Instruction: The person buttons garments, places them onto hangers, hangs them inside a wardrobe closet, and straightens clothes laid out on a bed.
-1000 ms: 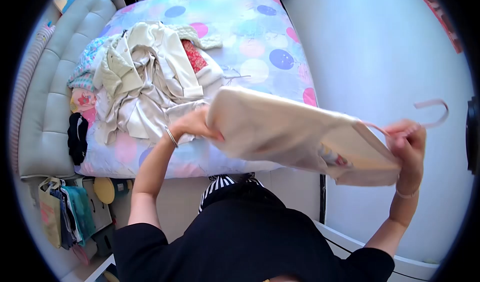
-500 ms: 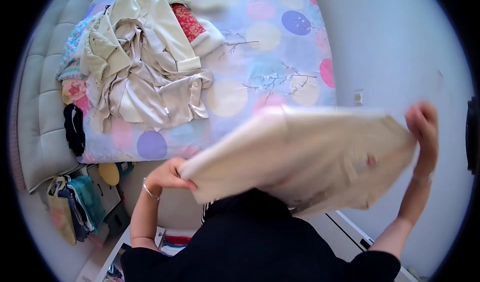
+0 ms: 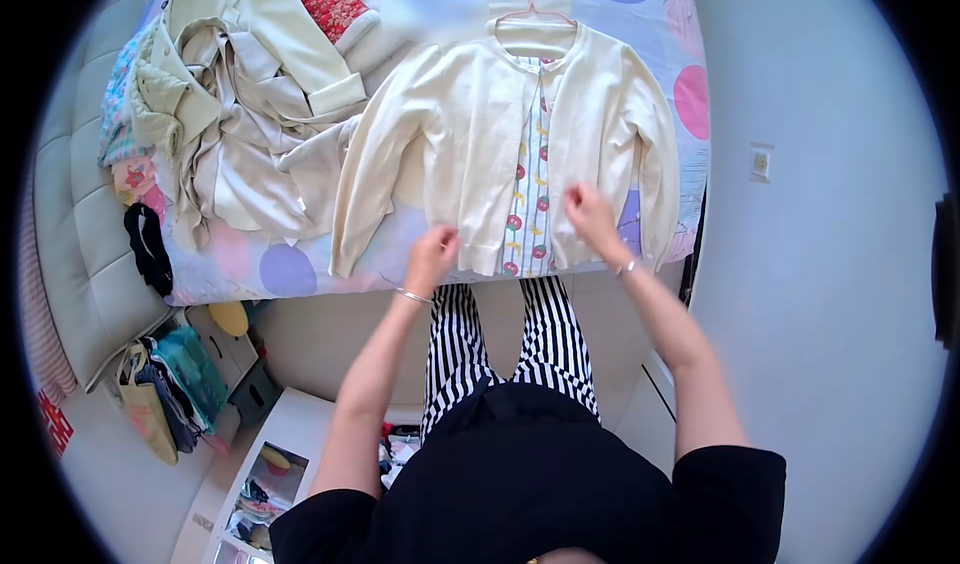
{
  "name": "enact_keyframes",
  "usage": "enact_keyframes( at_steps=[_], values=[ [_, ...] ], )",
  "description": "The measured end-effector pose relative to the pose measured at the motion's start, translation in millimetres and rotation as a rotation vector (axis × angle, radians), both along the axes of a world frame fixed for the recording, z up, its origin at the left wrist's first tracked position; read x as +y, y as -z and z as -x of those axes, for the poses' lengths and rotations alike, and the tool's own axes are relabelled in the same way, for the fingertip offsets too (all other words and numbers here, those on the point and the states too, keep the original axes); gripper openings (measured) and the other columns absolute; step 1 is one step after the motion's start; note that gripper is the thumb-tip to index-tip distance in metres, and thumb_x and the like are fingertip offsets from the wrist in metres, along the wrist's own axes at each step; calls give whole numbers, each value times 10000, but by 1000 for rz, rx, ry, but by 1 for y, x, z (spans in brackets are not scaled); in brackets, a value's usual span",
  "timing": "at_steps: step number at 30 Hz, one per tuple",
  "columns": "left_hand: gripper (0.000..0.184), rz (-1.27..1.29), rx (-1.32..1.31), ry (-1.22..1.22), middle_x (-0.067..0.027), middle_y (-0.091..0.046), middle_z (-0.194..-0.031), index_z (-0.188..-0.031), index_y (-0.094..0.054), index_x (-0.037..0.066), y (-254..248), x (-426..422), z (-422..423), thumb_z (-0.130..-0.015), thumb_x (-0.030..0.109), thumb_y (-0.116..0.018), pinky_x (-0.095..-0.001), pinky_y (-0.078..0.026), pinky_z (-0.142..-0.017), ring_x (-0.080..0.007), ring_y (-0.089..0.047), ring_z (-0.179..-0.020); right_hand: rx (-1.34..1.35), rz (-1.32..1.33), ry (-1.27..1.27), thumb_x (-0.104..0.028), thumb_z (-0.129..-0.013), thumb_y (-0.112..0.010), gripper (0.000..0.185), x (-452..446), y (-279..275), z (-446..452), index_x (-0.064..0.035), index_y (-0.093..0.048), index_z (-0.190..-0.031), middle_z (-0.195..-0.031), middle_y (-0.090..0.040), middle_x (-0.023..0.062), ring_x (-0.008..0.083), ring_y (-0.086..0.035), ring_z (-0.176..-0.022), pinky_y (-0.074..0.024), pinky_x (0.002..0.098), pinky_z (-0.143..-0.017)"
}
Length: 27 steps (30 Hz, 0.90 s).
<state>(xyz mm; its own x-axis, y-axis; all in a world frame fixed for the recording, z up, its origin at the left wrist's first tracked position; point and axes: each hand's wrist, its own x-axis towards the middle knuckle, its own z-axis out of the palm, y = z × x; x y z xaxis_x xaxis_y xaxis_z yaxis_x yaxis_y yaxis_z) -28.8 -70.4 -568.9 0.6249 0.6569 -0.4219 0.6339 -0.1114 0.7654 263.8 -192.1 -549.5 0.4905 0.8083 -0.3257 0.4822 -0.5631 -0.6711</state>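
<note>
You have two hands, two bracelets, one cream cardigan, one pink hanger, one wall socket.

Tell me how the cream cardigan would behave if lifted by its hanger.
The cream cardigan would probably hang floppy: its sleeves lie in soft folds. The pink hanger in its neck should steady the shoulders. Its front may swing wider, since it gapes over fruit-patterned fabric.

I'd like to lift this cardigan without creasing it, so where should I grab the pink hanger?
Probably take the pink hanger by its neck, just below the hook, coming from above: that part lies exposed beyond the collar of the cream cardigan, pointing away from you.
</note>
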Motion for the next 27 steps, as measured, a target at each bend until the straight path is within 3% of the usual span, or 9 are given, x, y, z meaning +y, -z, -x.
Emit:
enact_keyframes(
  at_steps=[3, 5, 6, 10, 12, 16, 20, 22, 27],
  values=[
    [337, 57, -6, -81, -159, -575, -1052, -1051, -555, 21, 26, -45, -30, -753, 122, -675, -356, -503, -742, -273, -604, -890, 47, 98, -5, -149, -776, -611, 205, -49, 38, 35, -52, -558, -949, -902, -585, 128, 279, -586, -842, -483, 379, -714],
    [440, -319, 63, 22, -159, -519, -1140, -1110, -515, 32, 38, -60, -50, -728, 153, -695, -387, -474, -829, -318, -558, -979, -218, 82, 7, -161, -760, -625, 336, -58, 57, 49, -66, -520, -1066, -1051, -537, 129, 294, -531, -986, -459, 395, -807],
    [511, -218, 169, 52, -161, -439, -1244, -1166, -471, 46, 40, -61, -55, -715, 151, -687, -405, -433, -887, -350, -502, -1059, -151, 235, 41, -161, -742, -637, 465, -59, 66, 52, -88, -467, -1169, -1135, -489, 129, 306, -471, -1081, -430, 414, -869],
    [394, -211, 235, 21, -176, -521, -1139, -1111, -522, 34, 74, -49, -59, -740, 125, -620, -399, -453, -841, -352, -548, -979, -240, 186, 55, -125, -744, -608, 379, -65, 97, 39, -58, -525, -1108, -1035, -561, 126, 324, -533, -986, -448, 415, -820],
    [283, 116, 186, -196, -180, -600, -934, -1031, -571, 23, 79, -32, -49, -759, 85, -527, -385, -472, -768, -338, -597, -849, 211, 207, 226, -96, -782, -564, 251, -74, 103, 12, -30, -575, -1025, -895, -614, 103, 248, -590, -816, -465, 350, -713],
    [237, 183, 9, -225, -146, -628, -769, -992, -585, 16, 26, -14, -46, -802, 129, -498, -325, -473, -645, -204, -603, -670, 590, 50, 356, -144, -868, -542, 176, -70, 45, -10, -33, -592, -994, -827, -591, -22, 47, -519, -757, -432, 228, -652],
    [269, 397, -94, -244, -147, -624, -769, -1003, -569, 4, -11, -14, -53, -816, 189, -511, -300, -468, -641, -165, -580, -660, 887, -190, 698, -268, -893, -587, 297, -77, 3, -22, -15, -556, -1047, -922, -607, 26, 102, -549, -814, -436, 227, -720],
    [290, 338, 76, 7, -190, -622, -776, -995, -536, -8, 2, -24, -54, -798, 204, -517, -351, -478, -666, -251, -610, -683, 715, -86, 669, -279, -880, -605, 313, -100, 32, -25, -14, -556, -1039, -922, -609, 39, 113, -555, -819, -443, 239, -726],
    [298, 188, 300, 4, -266, -607, -839, -975, -495, 0, 38, -57, -67, -749, 191, -530, -478, -458, -734, -434, -580, -807, 329, 98, 502, -302, -786, -689, 455, -116, 54, -19, -26, -500, -1093, -932, -624, 96, 161, -582, -777, -477, 324, -678]
  ],
)
